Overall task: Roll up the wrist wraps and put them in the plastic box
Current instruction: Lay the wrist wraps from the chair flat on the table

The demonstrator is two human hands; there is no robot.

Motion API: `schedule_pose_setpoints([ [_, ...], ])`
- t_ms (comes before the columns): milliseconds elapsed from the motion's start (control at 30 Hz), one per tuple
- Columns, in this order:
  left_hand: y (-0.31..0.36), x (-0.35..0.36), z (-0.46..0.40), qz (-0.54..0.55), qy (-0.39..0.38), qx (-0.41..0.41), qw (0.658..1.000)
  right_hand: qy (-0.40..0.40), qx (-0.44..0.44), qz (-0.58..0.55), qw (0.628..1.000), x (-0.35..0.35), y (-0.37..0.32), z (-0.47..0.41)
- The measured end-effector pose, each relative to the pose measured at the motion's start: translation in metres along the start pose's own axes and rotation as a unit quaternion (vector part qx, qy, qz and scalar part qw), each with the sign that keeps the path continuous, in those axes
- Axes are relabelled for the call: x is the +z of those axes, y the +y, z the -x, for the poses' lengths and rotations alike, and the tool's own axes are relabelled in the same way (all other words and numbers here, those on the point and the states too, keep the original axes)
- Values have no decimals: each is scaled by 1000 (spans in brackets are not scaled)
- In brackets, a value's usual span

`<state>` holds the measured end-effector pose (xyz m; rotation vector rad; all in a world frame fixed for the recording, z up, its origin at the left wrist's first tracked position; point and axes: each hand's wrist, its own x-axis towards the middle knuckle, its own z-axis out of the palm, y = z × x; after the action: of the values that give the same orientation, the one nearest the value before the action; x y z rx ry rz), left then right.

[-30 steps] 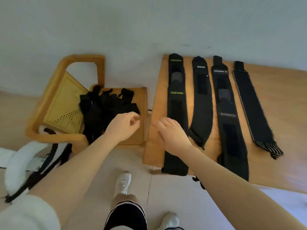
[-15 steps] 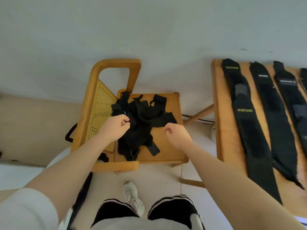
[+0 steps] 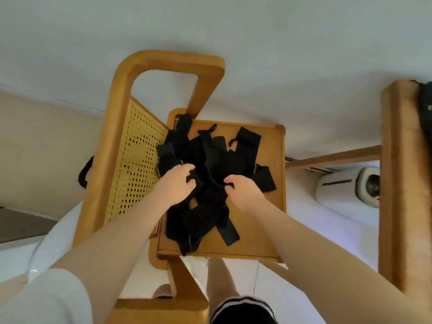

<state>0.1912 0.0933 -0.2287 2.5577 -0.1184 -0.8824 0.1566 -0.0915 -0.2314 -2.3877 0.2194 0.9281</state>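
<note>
Both hands curl into the black wraps (image 3: 210,183) heaped on the chair (image 3: 261,230), left hand (image 3: 178,185) and right hand (image 3: 242,191) each pinching fabric. Best to single out one strap and lift it slowly, so tangled loops fall away. No box is in view.

Black wrist wraps (image 3: 210,183) piled on honey-brown wooden chair (image 3: 257,242) w/ yellow perforated cane back (image 3: 135,164). White sleeve (image 3: 46,300). Black shorts (image 3: 243,312) w/ white stripes. Pale grey wall (image 3: 233,31).
</note>
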Motion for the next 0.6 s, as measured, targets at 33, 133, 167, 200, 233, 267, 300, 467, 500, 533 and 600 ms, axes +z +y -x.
schedule_pose_setpoints([
  [33, -3, 9, -12, -10, -17, 5, 1000, -7, -7, 33, 999, 4, 2, -13],
  [133, -11, 37, -40, -63, -33, 48, 996, -14, -37, 140, 989, 19, 10, -44],
  [167, -12, 45, -46, -85, -27, 71, 993, -14, -44, 171, 984, 24, 13, -53],
  [200, -15, 53, -52, -105, -17, 98, 990, -15, -46, 196, 979, 29, 16, -61],
  [233, -17, 61, -57, -121, -8, 123, 985, -14, -47, 217, 975, 34, 19, -68],
  [267, -20, 69, -60, -133, 0, 147, 980, -12, -53, 232, 971, 38, 22, -74],
  [300, -23, 75, -62, -145, 4, 168, 975, -6, -61, 237, 970, 41, 26, -79],
  [467, -36, 93, -71, -229, 9, 262, 937, 137, -64, 54, 987, 22, 49, -80],
  [500, -36, 95, -72, -262, -20, 281, 923, 173, -63, 23, 983, 12, 52, -77],
  [533, -35, 98, -73, -296, -54, 283, 911, 193, -66, 16, 979, 1, 53, -72],
  [600, -29, 100, -76, -357, -130, 230, 896, 193, -70, 43, 978, -20, 53, -63],
])
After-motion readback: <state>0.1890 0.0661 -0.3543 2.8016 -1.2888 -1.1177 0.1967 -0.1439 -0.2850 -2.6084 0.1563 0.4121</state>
